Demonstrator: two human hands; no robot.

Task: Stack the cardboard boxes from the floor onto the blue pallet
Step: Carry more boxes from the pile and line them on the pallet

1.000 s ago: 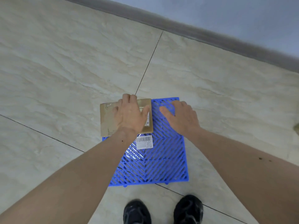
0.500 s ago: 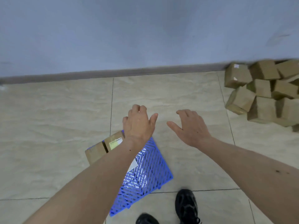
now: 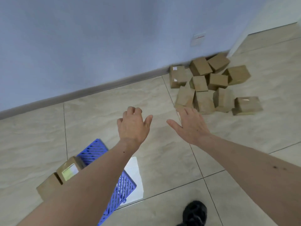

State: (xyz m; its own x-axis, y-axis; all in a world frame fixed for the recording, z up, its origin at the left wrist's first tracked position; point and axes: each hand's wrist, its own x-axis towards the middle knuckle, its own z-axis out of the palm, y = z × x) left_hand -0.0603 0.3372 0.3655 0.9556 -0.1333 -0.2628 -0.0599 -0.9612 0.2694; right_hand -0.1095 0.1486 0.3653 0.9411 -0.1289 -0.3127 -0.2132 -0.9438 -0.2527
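Observation:
The blue pallet (image 3: pixel 121 188) lies on the floor at the lower left, mostly hidden under my left forearm. One cardboard box (image 3: pixel 60 176) with a pale label sits on its left part. A heap of several cardboard boxes (image 3: pixel 210 85) lies on the floor at the upper right, by the wall. My left hand (image 3: pixel 132 124) hangs in the air over bare tile, fingers loosely bent, holding nothing. My right hand (image 3: pixel 190 126) is spread flat in the air, its fingertips near the closest box of the heap.
A blue-grey wall with a dark skirting board (image 3: pixel 97 88) runs across the back. A white socket plate (image 3: pixel 197 39) sits on the wall above the heap. My black shoe (image 3: pixel 194 212) stands at the bottom right. A bright patch of light (image 3: pixel 135 175) lies beside the pallet.
My left hand has let go of the box on the pallet. Both hands have lifted and swung right toward the heap, which has come into view.

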